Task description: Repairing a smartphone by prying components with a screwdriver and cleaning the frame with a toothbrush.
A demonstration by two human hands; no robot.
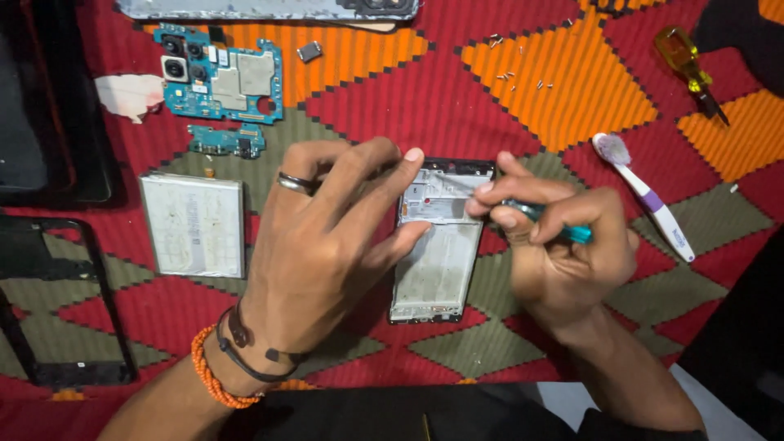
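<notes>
Phone frame (437, 253) lies at the centre of the picture on a patterned cloth (523, 90), its bare inside facing up. The left hand (327, 245) rests over the frame's left edge, fingers spread and pressing it down, gripping nothing. The right hand (563, 245) is clenched around a teal tool (563, 229), tip aimed at the frame's upper right corner; the tip itself is hidden by the fingers. A slip there could gouge the frame or jab the left fingertips, which sit just beside the working spot. Upper left lie a blue board (224, 77) and a smaller board (227, 140), with a battery (194, 224) beneath them, near the left wrist; a sweeping forearm could knock them. Loose screws (514, 77) lie scattered at upper centre, easy to lose on the busy pattern. A toothbrush (649, 200) and a yellow screwdriver (690, 69) lie at right, well apart.
</notes>
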